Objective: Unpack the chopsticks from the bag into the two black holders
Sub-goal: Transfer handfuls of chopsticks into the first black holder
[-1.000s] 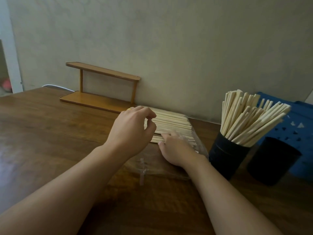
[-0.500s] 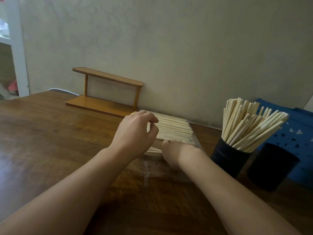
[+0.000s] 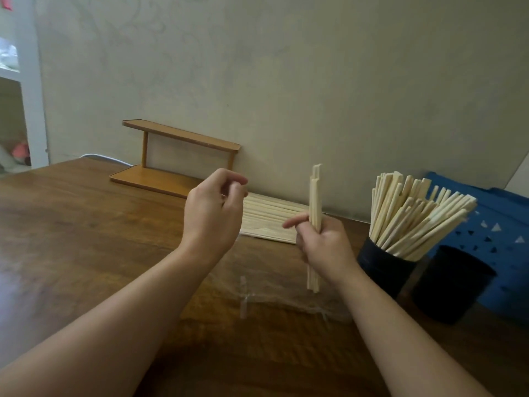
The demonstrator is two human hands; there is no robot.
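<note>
My right hand (image 3: 327, 247) grips a small bundle of pale wooden chopsticks (image 3: 315, 196), held upright above the table. A flat stack of chopsticks (image 3: 269, 217) lies in the clear plastic bag (image 3: 274, 293) behind both hands. My left hand (image 3: 213, 213) hovers over the stack's left end with fingers loosely curled, holding nothing. To the right, one black holder (image 3: 382, 267) is packed with chopsticks (image 3: 415, 216) leaning right. The second black holder (image 3: 452, 285) stands beside it; its inside is dark and I cannot see any contents.
A small two-tier wooden shelf (image 3: 177, 167) stands against the wall at the back of the brown wooden table (image 3: 86, 239). A blue perforated plastic crate (image 3: 501, 224) sits behind the holders at the right edge.
My right hand has lifted a few chopsticks out of the bag and turned them upright. My left hand has come off the stack and risen.
</note>
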